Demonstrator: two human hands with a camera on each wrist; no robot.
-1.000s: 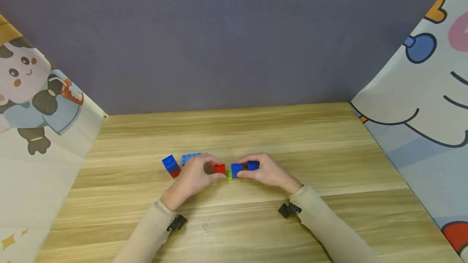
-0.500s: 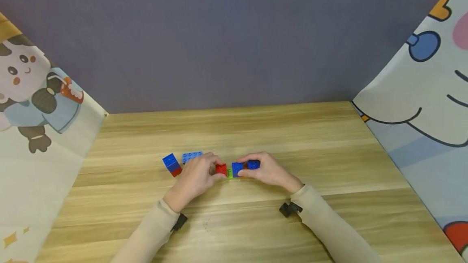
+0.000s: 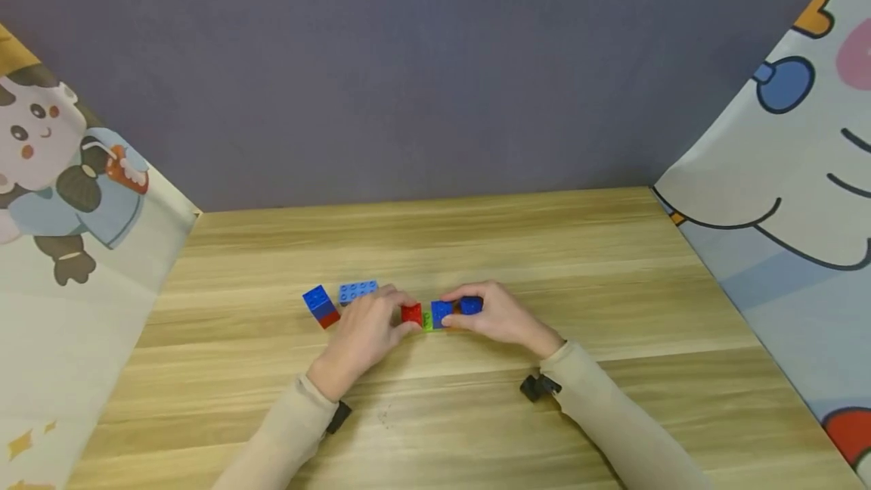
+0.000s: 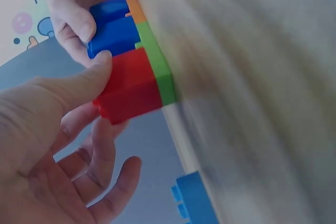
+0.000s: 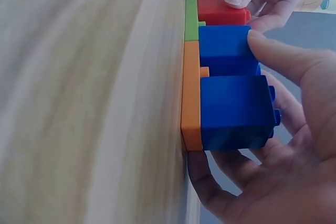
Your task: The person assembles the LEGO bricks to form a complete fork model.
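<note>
A row of toy building bricks lies on the wooden table, on a flat base of a green plate (image 4: 157, 64) and an orange plate (image 5: 191, 95). My left hand (image 3: 364, 331) pinches the red brick (image 4: 131, 85) at the green plate's left end between thumb and fingers. Beside it stands a blue brick (image 5: 224, 43) bridging the green and orange plates. My right hand (image 3: 500, 316) grips this brick with thumb and fingertips. A second blue brick (image 5: 233, 114) sits at the orange plate's right end, under the palm side of that hand.
Left of the hands, a blue-over-red brick stack (image 3: 320, 306) rests on the table (image 3: 435, 240). Next to it lies a lighter blue brick (image 3: 357, 290), partly behind my left hand. A grey wall (image 3: 422, 74) rises at the back, with cartoon-printed panels at both sides.
My left wrist has turned and shifted slightly right, showing more of the light blue brick. Both hands keep their hold, and the bricks stay nearly where they were.
</note>
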